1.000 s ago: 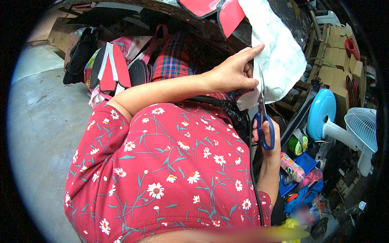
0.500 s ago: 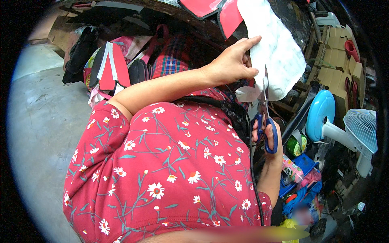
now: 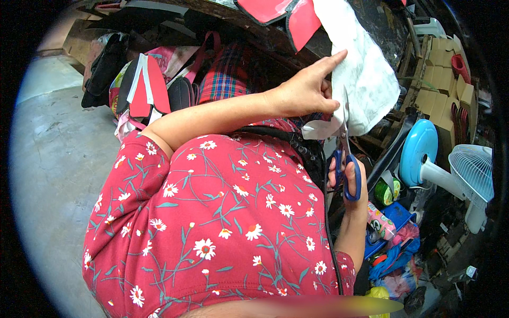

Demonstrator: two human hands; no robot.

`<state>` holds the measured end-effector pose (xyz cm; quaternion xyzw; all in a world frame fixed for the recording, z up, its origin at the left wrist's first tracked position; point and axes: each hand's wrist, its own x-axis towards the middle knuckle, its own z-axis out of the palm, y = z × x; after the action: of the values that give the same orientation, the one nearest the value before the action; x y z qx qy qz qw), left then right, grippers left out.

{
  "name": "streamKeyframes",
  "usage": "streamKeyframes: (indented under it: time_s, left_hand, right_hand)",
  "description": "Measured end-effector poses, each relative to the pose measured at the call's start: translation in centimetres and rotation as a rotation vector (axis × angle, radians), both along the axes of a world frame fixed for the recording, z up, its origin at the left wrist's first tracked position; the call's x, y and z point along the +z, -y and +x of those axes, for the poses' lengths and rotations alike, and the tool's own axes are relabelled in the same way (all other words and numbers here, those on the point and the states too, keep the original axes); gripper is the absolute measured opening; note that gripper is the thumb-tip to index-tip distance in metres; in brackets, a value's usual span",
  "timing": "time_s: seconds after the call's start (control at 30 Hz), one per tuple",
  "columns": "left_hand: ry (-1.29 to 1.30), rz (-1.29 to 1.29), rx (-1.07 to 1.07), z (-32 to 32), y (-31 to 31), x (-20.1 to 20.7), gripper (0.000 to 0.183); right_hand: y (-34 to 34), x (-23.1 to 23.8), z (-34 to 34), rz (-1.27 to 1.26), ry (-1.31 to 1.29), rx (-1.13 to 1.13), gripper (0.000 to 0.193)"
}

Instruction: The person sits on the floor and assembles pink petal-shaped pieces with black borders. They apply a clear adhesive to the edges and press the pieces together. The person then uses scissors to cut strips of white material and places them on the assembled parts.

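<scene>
A limp white sheet, cloth-like (image 3: 366,79), hangs at the upper right, with a strip of it folding out to the left at its lower edge. My left hand (image 3: 310,87) grips its left edge, the index finger lying along the sheet and the thumb just below. Scissors with dark blue handles (image 3: 350,177) are in my right hand (image 3: 358,185), fingers through the loops. Their blades point up into the lower part of the sheet, close to my left thumb. Part of the lower blade is hard to make out against the white.
Red pieces with black edging (image 3: 305,24) lie beside the sheet on a dark bench. At right stand a blue-and-white fan (image 3: 419,151), cardboard boxes (image 3: 437,74) and a green round container (image 3: 387,191). Red-and-black sole-shaped pieces (image 3: 154,85) lie at left near plaid cloth (image 3: 225,77).
My left hand has shifted slightly right along the sheet. The loose strip at the lower edge has swung down and left. The scissors have moved a little to the left.
</scene>
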<state>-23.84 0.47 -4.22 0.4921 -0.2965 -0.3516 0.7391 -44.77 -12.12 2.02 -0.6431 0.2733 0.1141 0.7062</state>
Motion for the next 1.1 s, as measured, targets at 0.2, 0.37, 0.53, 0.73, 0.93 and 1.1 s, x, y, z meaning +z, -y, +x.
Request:
streamKeyframes:
  time_s: [0.2, 0.37, 0.53, 0.73, 0.93, 1.1]
  left_hand:
    - [0.043, 0.091, 0.012, 0.1, -0.6, 0.5, 0.099]
    - [0.024, 0.068, -0.007, -0.2, -0.7, 0.6, 0.099]
    - [0.043, 0.046, -0.022, -0.9, -0.7, 0.7, 0.099]
    - [0.185, 0.083, 0.011, -0.5, -0.9, 0.6, 0.093]
    - [0.026, 0.092, 0.077, 1.1, -0.2, -0.5, 0.070]
    - [0.014, 0.041, 0.176, 1.8, 0.4, -1.6, 0.082]
  right_hand:
    - [0.1, 0.2, -0.2, 0.012, -0.044, -0.018, 0.064]
    - [0.2, 0.3, -0.3, -0.028, -0.046, 0.016, 0.064]
    - [-0.1, -0.5, 0.5, 0.003, 0.017, -0.043, 0.062]
    - [-0.1, -0.2, 0.3, -0.011, -0.024, -0.055, 0.056]
    - [-0.1, -0.1, 0.6, -0.043, -0.034, -0.039, 0.048]
    - [0.1, 0.0, 1.1, -0.081, -0.030, 0.005, 0.047]
